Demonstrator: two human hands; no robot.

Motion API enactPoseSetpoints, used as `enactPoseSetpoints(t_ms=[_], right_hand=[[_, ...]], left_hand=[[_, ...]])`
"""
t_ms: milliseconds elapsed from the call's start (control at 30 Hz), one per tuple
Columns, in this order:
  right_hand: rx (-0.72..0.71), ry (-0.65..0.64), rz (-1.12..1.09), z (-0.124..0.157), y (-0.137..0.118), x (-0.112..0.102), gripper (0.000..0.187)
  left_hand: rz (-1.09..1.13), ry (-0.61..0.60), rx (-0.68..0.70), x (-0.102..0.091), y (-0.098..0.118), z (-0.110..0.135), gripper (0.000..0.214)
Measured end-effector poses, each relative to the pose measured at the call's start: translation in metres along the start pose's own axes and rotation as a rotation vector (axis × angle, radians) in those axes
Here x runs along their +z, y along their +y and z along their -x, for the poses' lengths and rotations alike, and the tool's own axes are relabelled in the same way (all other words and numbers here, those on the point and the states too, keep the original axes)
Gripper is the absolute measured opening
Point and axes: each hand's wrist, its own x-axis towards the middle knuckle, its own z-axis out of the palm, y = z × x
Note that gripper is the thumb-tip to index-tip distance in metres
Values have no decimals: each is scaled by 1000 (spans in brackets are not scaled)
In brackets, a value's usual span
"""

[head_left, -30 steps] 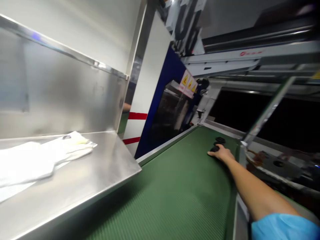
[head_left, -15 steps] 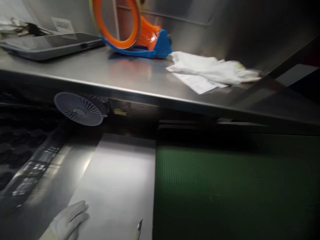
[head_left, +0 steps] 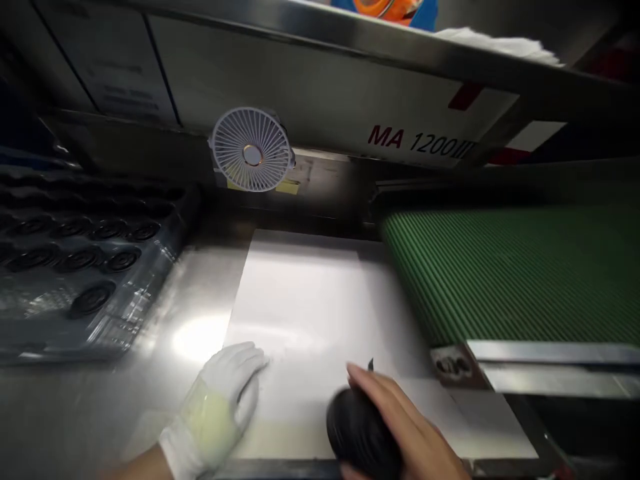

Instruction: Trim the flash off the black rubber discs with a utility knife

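My left hand (head_left: 217, 403), in a white glove, lies flat with fingers together on a white sheet (head_left: 310, 313) spread over the steel worktop. My bare right hand (head_left: 400, 427) is near the front edge of that sheet, curled around a round black part (head_left: 357, 430). A small dark blade tip (head_left: 371, 365) sticks up just beyond the right hand's fingers. To the left stands a clear plastic tray (head_left: 80, 267) with several black round parts seated in its pockets.
A green ribbed conveyor belt (head_left: 520, 273) runs off to the right, ending at a steel lip (head_left: 550, 352). A small white fan (head_left: 251, 150) hangs under the steel shelf (head_left: 350, 33), which carries an orange and blue tape dispenser and white cloth.
The view swung from the far end of the belt back down to the worktop. My right hand, earlier stretched out on the belt by black parts, is now near me with a black part in it.
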Motion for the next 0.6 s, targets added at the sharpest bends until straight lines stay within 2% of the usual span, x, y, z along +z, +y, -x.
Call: enactPoseSetpoints(t_ms=[33,100,200,300,367,400,433,533,600], right_hand=[[-14,21,26,-5,-6,17,81],[-18,79,70,-20,-12,45,78],[-18,128,130,-35,-10,71,79],[-28,186,148,-31,-7,77,93],[-37,234,151,-20,-2,71,108],[-35,268,149,-12,2,65,109],[-26,313,146,-2,7,59,104],[47,476,130,27,26,44,59],[69,545,133,35,38,42,51]], left_hand=[[64,21,-18,0,0,1,37],[173,80,-44,1,-1,4,31],[223,208,-87,-1,5,13,28],[234,281,-83,-4,27,24,34],[242,236,-11,-4,49,24,37],[237,195,38,-3,61,20,40],[224,150,88,-2,74,14,45],[130,6,205,2,108,-11,68],[39,-102,242,2,126,-25,67]])
